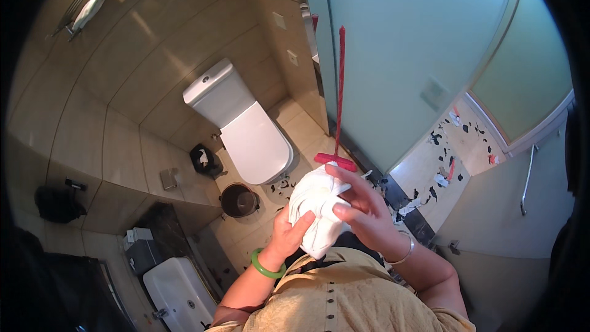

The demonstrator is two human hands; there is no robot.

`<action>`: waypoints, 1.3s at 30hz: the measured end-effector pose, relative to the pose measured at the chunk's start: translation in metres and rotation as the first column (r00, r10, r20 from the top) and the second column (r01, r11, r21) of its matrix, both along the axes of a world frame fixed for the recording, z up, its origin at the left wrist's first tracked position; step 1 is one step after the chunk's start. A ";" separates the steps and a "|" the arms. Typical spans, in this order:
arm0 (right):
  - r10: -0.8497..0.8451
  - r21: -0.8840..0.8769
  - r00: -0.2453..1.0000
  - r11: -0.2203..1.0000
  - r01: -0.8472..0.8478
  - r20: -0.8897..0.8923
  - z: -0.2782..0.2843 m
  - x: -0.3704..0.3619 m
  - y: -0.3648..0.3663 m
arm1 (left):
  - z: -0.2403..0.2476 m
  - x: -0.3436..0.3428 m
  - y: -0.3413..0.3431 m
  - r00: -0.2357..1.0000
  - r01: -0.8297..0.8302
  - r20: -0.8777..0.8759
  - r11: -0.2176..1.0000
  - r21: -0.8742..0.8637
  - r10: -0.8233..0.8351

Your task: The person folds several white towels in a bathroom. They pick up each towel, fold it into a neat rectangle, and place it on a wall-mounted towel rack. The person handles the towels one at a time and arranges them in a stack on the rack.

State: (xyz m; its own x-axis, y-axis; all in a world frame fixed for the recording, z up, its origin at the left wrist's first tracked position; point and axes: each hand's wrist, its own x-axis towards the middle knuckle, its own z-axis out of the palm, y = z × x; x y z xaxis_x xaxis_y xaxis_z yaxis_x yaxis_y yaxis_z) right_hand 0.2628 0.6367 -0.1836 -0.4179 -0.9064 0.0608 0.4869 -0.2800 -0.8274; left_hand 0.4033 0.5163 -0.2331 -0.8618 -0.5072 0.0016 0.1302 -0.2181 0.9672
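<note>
A folded, bunched white cloth (314, 192) is held in front of my chest, between both hands. My left hand (290, 232), with a green bangle at the wrist, grips its lower left side, thumb across the front. On the right side, my right hand (370, 212) has its thumb and fingers pressed on a fold of the cloth; a silver bangle sits on that wrist. Just beyond the cloth, a red broom (335, 158) stands against the blue-green glass panel, its head on the floor. Parts of the fingers are hidden behind the cloth.
Ahead is a white toilet (258, 141) with its lid down. A dark bucket (239, 200) and a small black bin (206, 160) stand left of it. A washbasin (178, 295) is at lower left. Dark scraps (439, 160) litter the floor beyond the doorway, beside an open door (510, 209).
</note>
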 end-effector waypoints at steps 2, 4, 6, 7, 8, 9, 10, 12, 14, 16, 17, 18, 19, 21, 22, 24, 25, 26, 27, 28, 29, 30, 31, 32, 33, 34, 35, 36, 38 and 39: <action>0.071 -0.038 0.996 0.997 -0.073 -0.044 -0.003 -0.005 0.009 | 0.001 0.003 0.002 1.000 -0.008 -0.029 1.000 0.004 0.009; 0.191 -0.092 0.979 0.979 -0.184 0.072 -0.003 -0.011 0.016 | 0.002 0.004 0.003 0.998 0.007 -0.058 0.996 0.084 -0.002; 0.125 -0.160 0.991 0.978 -0.132 -0.053 -0.005 -0.008 0.018 | 0.007 0.004 -0.001 0.999 0.030 -0.032 0.994 0.106 -0.027; 0.046 -0.129 0.970 0.988 -0.079 -0.240 -0.007 -0.008 0.021 | 0.005 0.004 -0.001 0.999 0.048 -0.008 0.995 0.091 -0.048; -0.024 -0.106 0.908 0.994 -0.023 -0.419 -0.008 -0.007 0.024 | 0.002 0.006 -0.001 0.998 0.064 0.018 0.995 0.077 -0.066; -0.167 -0.067 0.840 0.986 0.155 -0.516 -0.002 0.002 0.020 | -0.003 0.007 0.002 0.996 0.093 0.014 0.996 0.014 -0.093; -0.162 -0.016 0.748 0.980 0.198 -0.644 0.005 0.003 0.019 | -0.008 0.007 0.008 0.993 0.121 0.012 0.991 -0.050 -0.120; -0.102 0.068 0.523 0.953 0.296 -0.846 0.014 0.003 0.015 | -0.015 0.010 0.019 0.988 0.153 0.009 0.988 -0.008 -0.153; -0.214 -0.039 0.419 0.920 0.389 -0.882 0.006 0.012 0.011 | -0.007 0.010 0.029 0.987 0.158 -0.047 0.971 0.178 -0.152; -0.219 -0.019 0.433 0.907 0.421 -0.874 0.002 0.020 0.011 | 0.000 0.006 0.036 0.988 0.150 -0.094 0.929 0.337 -0.125; -0.204 -0.011 0.416 0.907 0.421 -0.886 0.002 0.022 0.012 | 0.001 0.006 0.038 0.988 0.142 -0.115 0.900 0.412 -0.104; -0.189 -0.003 0.399 0.907 0.422 -0.897 0.003 0.024 0.014 | -0.003 0.008 0.036 0.980 0.196 -0.125 0.883 0.427 -0.157; -0.173 0.004 0.381 0.906 0.422 -0.908 0.005 0.026 0.015 | -0.010 0.012 0.030 0.968 0.249 -0.137 0.862 0.441 -0.209; -0.147 -0.035 0.366 0.954 0.297 -0.919 0.004 0.023 0.021 | -0.009 0.015 0.028 0.960 0.281 -0.113 0.882 0.378 -0.257; -0.136 -0.053 0.357 0.971 0.233 -0.924 0.003 0.022 0.023 | -0.002 0.015 0.029 0.964 0.266 -0.078 0.918 0.294 -0.254; -0.194 -0.111 0.385 0.967 0.228 -0.902 0.000 0.023 0.027 | 0.000 0.016 0.031 0.968 0.251 -0.050 0.940 0.232 -0.246; -0.223 -0.139 0.399 0.964 0.227 -0.890 -0.002 0.023 0.027 | -0.005 0.019 0.031 0.969 0.247 -0.056 0.934 0.257 -0.241; -0.221 -0.124 0.403 0.960 0.253 -0.888 -0.002 0.024 0.027 | -0.007 0.020 0.031 0.969 0.245 -0.062 0.927 0.282 -0.237; -0.219 -0.108 0.408 0.954 0.278 -0.886 -0.002 0.025 0.027 | -0.005 0.020 0.031 0.973 0.231 -0.057 0.924 0.306 -0.224; -0.218 -0.092 0.413 0.949 0.303 -0.884 -0.002 0.026 0.026 | 0.001 0.019 0.032 0.976 0.216 -0.053 0.919 0.329 -0.211; -0.224 -0.089 0.415 0.943 0.320 -0.882 -0.002 0.028 0.026 | 0.004 0.019 0.032 0.979 0.203 -0.046 0.913 0.352 -0.200; -0.230 -0.086 0.417 0.938 0.337 -0.879 -0.004 0.030 0.025 | 0.003 0.019 0.033 0.979 0.200 -0.043 0.926 0.319 -0.197; -0.236 -0.082 0.419 0.932 0.354 -0.877 -0.006 0.032 0.025 | 0.000 0.019 0.035 0.980 0.197 -0.040 0.938 0.286 -0.194; -0.242 -0.087 0.417 0.930 0.357 -0.876 -0.007 0.032 0.025 | -0.002 0.018 0.036 0.981 0.194 -0.039 0.949 0.248 -0.190; -0.247 -0.092 0.416 0.928 0.360 -0.875 -0.008 0.031 0.025 | -0.002 0.016 0.037 0.984 0.177 -0.027 0.942 0.285 -0.177; -0.253 -0.096 0.414 0.927 0.364 -0.874 -0.009 0.031 0.025 | -0.002 0.015 0.038 0.986 0.160 -0.014 0.933 0.322 -0.164; -0.253 -0.085 0.442 0.927 0.366 -0.861 -0.010 0.030 0.026 | -0.002 0.013 0.038 0.988 0.145 0.000 0.922 0.358 -0.155; -0.254 -0.074 0.469 0.927 0.367 -0.846 -0.010 0.029 0.028 | -0.004 0.012 0.036 0.990 0.138 0.003 0.961 0.240 -0.142; -0.266 -0.093 0.473 0.929 0.358 -0.840 -0.009 0.026 0.034 | -0.009 0.010 0.030 0.993 0.117 0.003 0.993 -0.005 -0.117; -0.279 -0.122 0.449 0.930 0.346 -0.849 -0.004 0.023 0.039 | -0.008 0.009 0.027 0.997 0.079 0.009 0.996 -0.035 -0.079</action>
State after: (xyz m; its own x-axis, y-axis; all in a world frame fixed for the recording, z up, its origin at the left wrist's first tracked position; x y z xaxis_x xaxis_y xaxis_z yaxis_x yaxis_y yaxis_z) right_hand 0.2862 0.6755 -0.1881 -0.4517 -0.7411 0.4967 -0.5596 -0.1983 -0.8047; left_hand 0.4123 0.5430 -0.2411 -0.8992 -0.4374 0.0115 0.1067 -0.1936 0.9753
